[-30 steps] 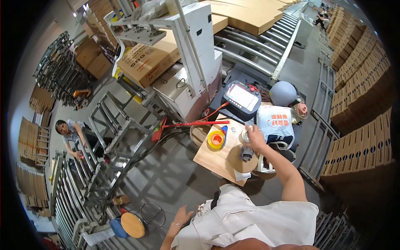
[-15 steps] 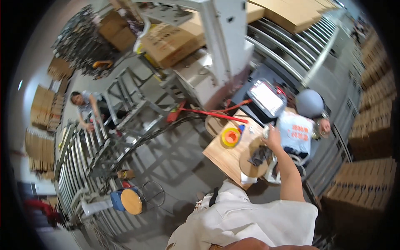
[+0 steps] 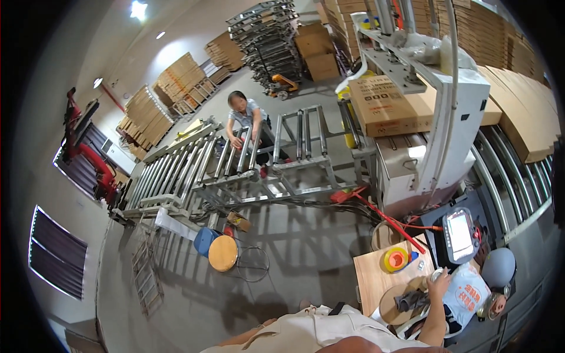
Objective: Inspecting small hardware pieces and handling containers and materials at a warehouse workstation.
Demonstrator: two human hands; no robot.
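My right hand (image 3: 438, 285) reaches over a wooden tabletop (image 3: 366, 267), its fingers closed round a small whitish round thing (image 3: 435, 275) whose kind I cannot make out. Right beside that hand lies a white plastic bag with orange print (image 3: 467, 291). Dark crumpled cloth, perhaps gloves (image 3: 411, 301), rests on a round brown disc (image 3: 388, 306) left of the hand. Farther along the tabletop sits a yellow tape roll with an orange core (image 3: 396, 259). Part of my left forearm (image 3: 250, 335) shows at the lower edge; the left hand is hidden.
A handheld control panel with a lit screen (image 3: 459, 235) and a grey rounded object (image 3: 499, 267) stand beyond the bag. A red bar (image 3: 391, 220) crosses the table's far corner. A round-topped stool (image 3: 223, 253) stands left. A co-worker (image 3: 244, 120) crouches at the roller conveyor (image 3: 170, 176).
The view has swung left and upward, so the table and my right hand appear farther right and lower. My right hand stays beside the bag, with the whitish thing in its fingers.
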